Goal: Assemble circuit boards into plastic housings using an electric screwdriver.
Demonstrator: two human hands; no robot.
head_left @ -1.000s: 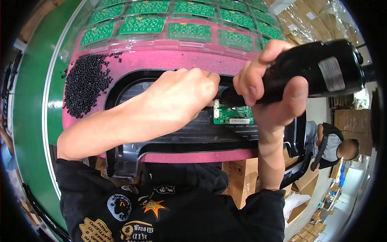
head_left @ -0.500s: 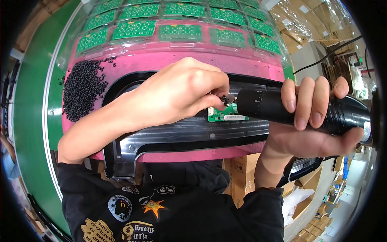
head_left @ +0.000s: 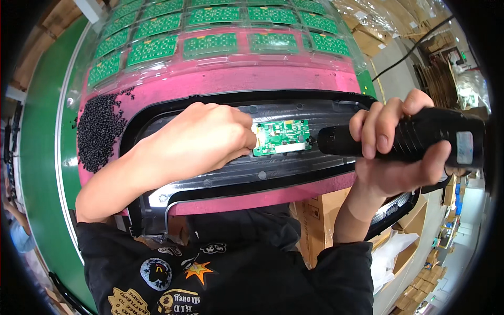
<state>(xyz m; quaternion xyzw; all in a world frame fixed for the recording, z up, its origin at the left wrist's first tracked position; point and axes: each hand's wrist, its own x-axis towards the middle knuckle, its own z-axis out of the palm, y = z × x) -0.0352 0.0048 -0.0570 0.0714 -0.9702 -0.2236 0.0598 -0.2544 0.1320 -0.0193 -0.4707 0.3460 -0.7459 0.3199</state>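
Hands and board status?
Left hand at left edge of circuit board. Right hand gripping black power screwdriver. Board in black plastic housing, left forearm across it.

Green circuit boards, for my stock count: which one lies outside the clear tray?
The board between the left hand and the black handheld tool; it alone lies in the black plastic shell, while the others sit in the clear tray.

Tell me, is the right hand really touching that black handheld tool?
Touching. The head view shows the right hand wrapped around the black handheld tool, its fingers lying against the casing.
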